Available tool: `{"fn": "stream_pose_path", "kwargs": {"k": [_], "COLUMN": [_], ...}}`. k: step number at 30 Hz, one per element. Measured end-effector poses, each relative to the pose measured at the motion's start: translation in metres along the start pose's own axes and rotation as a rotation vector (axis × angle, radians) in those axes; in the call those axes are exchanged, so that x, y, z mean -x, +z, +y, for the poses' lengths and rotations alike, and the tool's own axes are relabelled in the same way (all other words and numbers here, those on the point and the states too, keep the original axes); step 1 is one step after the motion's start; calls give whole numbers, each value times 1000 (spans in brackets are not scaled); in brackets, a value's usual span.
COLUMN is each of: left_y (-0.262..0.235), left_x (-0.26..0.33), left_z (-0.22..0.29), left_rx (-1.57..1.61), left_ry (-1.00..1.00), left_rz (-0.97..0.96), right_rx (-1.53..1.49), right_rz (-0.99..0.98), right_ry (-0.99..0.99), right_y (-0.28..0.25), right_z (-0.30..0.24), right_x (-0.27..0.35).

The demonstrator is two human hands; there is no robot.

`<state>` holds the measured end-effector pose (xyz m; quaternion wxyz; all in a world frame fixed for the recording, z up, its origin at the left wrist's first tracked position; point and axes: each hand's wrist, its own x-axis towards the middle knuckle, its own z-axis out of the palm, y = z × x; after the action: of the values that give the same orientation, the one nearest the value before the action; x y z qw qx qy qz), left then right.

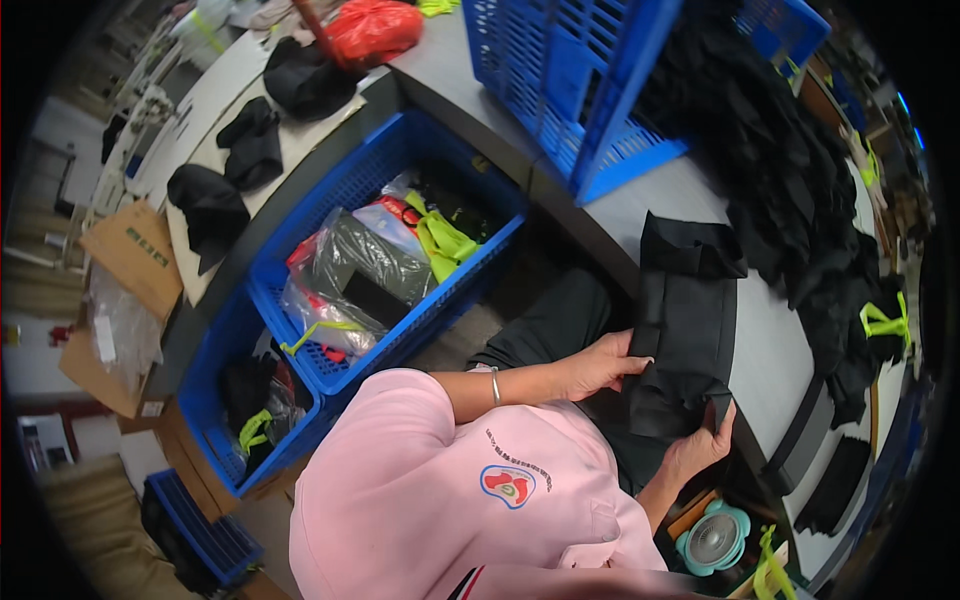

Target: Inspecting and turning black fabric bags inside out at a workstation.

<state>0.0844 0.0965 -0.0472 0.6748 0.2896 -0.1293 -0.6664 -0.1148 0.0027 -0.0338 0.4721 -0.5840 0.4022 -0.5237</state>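
Observation:
A long piece of black fabric [690,320] lies over the edge of the grey table, its far end folded over on itself. My left hand [605,365] is closed on its left edge, thumb on top and fingers underneath. At the near right corner my right hand [703,445] pinches the same cloth, which bends up around the fingertips. Part of the fabric hangs between my hands above my lap. Beside it, on the table's right, rest a flat black strip [802,438] and a ribbed black piece [836,486].
A heap of black fabric [790,190] covers the table's far right, beside an upright blue crate [570,90]. On my left stand a blue basket [390,345] of bagged items and a second blue basket [215,440]. A small teal fan [713,538] sits below the table's near edge.

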Motion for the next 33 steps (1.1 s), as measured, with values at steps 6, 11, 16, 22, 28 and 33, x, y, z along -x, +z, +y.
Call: {"fn": "stream_pose_path", "kwargs": {"k": [6, 11, 16, 22, 28, 33], "left_y": [-32, -49, -29, 9, 28, -17], "left_x": [29, 57, 31, 8, -17, -35], "left_z": [18, 8, -10, -40, -74, -101], "left_rx": [-495, -1173, -200, -529, -855, -1011], "left_ry": [-61, 195, 47, -198, -445, -583], "left_rz": [322, 208, 237, -252, -444, -355], "right_rx": [-108, -93, -184, -37, -217, -372], "right_rz": [-168, -140, -73, 330, 1158, 1677], "right_ry": [122, 226, 472, 404, 340, 131], "right_y": [13, 28, 12, -61, -187, -279], "right_z": [-3, -21, -37, -6, 6, 12], "right_x": [14, 33, 63, 100, 178, 284]}}
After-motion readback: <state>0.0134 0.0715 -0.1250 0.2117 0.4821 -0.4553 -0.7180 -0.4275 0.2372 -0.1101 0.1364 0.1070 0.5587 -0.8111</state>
